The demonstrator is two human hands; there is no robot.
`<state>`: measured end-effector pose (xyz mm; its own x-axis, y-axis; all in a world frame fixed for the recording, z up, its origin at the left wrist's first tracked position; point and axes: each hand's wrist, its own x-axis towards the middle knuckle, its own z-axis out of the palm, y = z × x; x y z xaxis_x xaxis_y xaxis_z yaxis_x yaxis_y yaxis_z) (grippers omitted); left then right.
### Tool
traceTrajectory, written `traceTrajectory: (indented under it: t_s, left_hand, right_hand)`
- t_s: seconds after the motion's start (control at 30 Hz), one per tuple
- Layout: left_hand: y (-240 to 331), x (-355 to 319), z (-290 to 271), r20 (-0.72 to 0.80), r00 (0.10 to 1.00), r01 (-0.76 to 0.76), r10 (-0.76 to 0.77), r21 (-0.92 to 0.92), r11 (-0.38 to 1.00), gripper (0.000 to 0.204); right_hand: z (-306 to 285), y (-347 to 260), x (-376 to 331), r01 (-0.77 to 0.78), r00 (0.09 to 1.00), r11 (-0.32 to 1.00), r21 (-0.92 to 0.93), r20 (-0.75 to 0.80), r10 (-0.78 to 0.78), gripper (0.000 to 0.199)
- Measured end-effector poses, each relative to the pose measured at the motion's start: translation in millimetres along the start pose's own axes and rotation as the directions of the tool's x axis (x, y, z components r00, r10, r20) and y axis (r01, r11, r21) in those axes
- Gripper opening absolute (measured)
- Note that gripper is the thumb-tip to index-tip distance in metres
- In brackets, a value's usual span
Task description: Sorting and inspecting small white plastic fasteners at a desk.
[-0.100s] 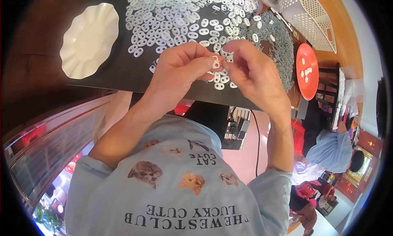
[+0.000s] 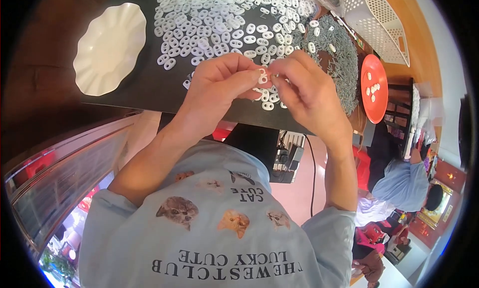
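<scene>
Between its thumb and index finger, my left hand [image 2: 215,86] pinches a small white two-holed plastic piece [image 2: 263,77] above the front of the dark table. My right hand [image 2: 313,96] is closed at the right side of that piece, thumb and index finger drawn together. Whatever lies between those right fingertips is too small to make out. Just below both hands lie several loose white pieces of the same kind [image 2: 268,106]. A wide spread of them [image 2: 199,26] covers the table beyond my hands.
A heap of small grey screw-like pins [image 2: 343,81] lies to the right. Beyond it are a red plate [image 2: 380,101] with several white pieces and a white perforated basket [image 2: 369,18]. A scalloped cream dish [image 2: 107,51] sits at the left. Another person [image 2: 401,183] is at the far right.
My right fingers have closed in slightly toward the white piece, the index finger bending left. My left hand keeps its pinch almost unmoved.
</scene>
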<state>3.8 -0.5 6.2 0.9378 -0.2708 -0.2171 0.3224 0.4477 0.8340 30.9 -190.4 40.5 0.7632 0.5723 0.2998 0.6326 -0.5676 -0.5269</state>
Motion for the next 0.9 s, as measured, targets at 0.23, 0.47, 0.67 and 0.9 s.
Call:
traceTrajectory:
  t_s: [0.23,0.47,0.67,0.9]
  left_hand:
    - [-10,-5,-8,0.041,0.998,-0.036,0.037,-0.002,0.999,0.016]
    - [-7,-11,-5,0.039,0.994,-0.102,0.101,0.044,0.994,0.011]
    - [-11,-11,-7,0.078,0.993,-0.092,0.093,-0.027,0.995,0.012]
    - [-14,-11,-7,0.06,0.992,-0.108,0.111,-0.056,0.993,0.013]
  right_hand:
    - [-1,-2,-5,-0.129,0.991,0.966,0.225,0.013,0.13,0.006]
    - [-1,-17,3,-0.39,0.914,0.718,0.576,0.147,0.378,0.004]
    - [1,-21,6,-0.404,0.908,0.701,0.587,0.167,0.384,0.005]
    - [0,-20,6,-0.415,0.903,0.694,0.589,0.171,0.395,0.003]
